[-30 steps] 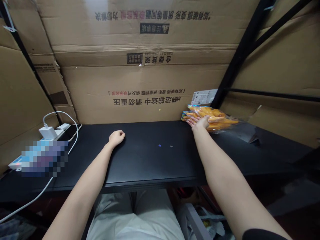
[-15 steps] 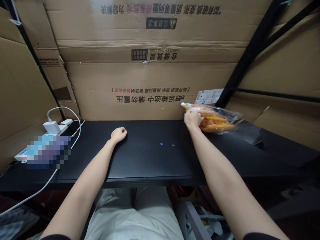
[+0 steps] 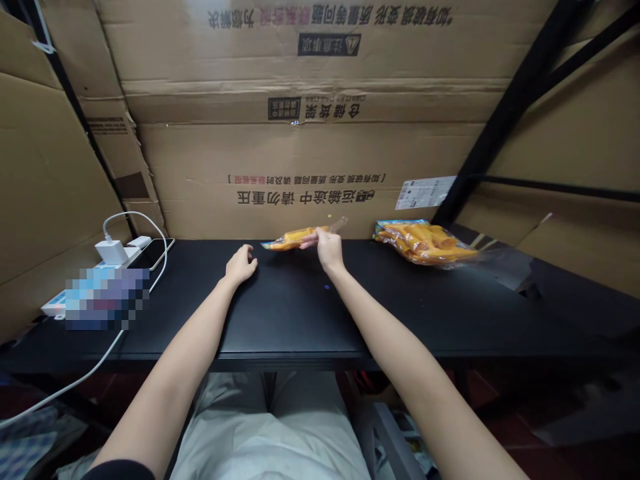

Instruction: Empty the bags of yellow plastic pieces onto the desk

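My right hand (image 3: 330, 251) grips a clear plastic packet with orange contents (image 3: 295, 237) and a blue edge at its left end. The packet is above the back of the black tabletop, its left end toward my left hand. My left hand (image 3: 241, 265) rests on the tabletop with its fingers loosely bent and slightly apart, holding nothing. At the back right lies a pile of similar orange packets (image 3: 423, 241) in clear plastic, with blue along the top edge. What exactly is inside the packets is too small to tell.
A white power strip (image 3: 55, 305) with a plugged-in charger (image 3: 111, 252) and a white cable (image 3: 165, 250) sits at the left, beside a phone (image 3: 161, 253) and a blurred-out patch. Cardboard (image 3: 310, 153) walls the back. Black shelf posts (image 3: 500, 127) stand at the right.
My right hand has moved left from the pile, bringing one orange packet away with it. The pile stays at the back right. My left hand has loosened its fingers a little.
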A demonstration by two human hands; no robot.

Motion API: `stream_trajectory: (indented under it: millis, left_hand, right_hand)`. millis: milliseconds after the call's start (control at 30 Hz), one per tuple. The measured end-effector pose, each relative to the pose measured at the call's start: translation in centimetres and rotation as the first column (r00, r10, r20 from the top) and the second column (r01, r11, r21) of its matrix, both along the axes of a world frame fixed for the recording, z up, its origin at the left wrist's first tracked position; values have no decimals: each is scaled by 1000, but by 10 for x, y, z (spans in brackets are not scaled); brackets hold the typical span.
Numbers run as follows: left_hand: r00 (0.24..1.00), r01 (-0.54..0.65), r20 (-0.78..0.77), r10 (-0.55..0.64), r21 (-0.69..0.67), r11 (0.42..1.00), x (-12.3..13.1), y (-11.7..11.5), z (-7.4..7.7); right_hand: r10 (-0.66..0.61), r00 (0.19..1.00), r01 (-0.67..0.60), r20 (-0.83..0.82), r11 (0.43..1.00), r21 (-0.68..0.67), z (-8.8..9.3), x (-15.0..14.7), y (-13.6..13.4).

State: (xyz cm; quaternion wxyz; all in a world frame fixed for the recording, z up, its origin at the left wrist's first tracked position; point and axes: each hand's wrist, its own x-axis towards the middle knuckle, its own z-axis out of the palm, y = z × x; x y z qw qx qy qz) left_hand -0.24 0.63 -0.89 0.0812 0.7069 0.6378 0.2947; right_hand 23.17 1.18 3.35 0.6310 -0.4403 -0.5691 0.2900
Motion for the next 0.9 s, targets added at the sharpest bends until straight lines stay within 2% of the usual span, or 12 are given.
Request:
stream_trajectory:
  millis: [67, 133, 233, 367, 500, 600, 700, 767, 833, 900]
  left_hand:
    - [1000, -13, -4, 13, 88, 996, -3, 1, -1]
    - [999, 27, -40, -22, 125, 992, -5, 1, -2]
    - [985, 139, -113, -127, 106, 985, -7, 1, -1]
    - [957, 245, -175, -230, 72, 967, -5, 4, -1]
    - [938, 312, -201, -282, 139, 940, -2, 7, 1]
    - [929, 350, -185, -319, 170, 921, 1, 6, 6]
    - [942, 328, -143, -302, 224, 918, 5, 1, 13]
    - [954, 300, -109, -280, 283, 911, 7, -3, 16]
    - [963, 268, -81, -256, 331, 904, 9, -7, 19]
    - [975, 223, -65, -214, 363, 905, 10, -9, 21]
  right_hand:
    - [161, 983, -162, -90, 987, -3, -6, -7, -7]
    - [290, 943, -295, -164, 956, -2, -11, -9, -11]
    - [364, 881, -386, -303, 922, -14, -18, -6, -12]
    - [287, 826, -359, -486, 931, -61, -23, -1, -6]
    - [236, 778, -367, -582, 923, -116, -24, 3, -3]
    - [162, 768, -378, -620, 896, -234, -22, 5, -4]
    - [69, 782, -383, -620, 838, -389, -19, 9, -3]
    - [85, 781, -414, -619, 812, -412, -19, 12, -1]
    - [146, 798, -438, -585, 808, -395, -24, 13, 2]
    - [176, 875, -374, -452, 839, -396, -33, 12, 7]
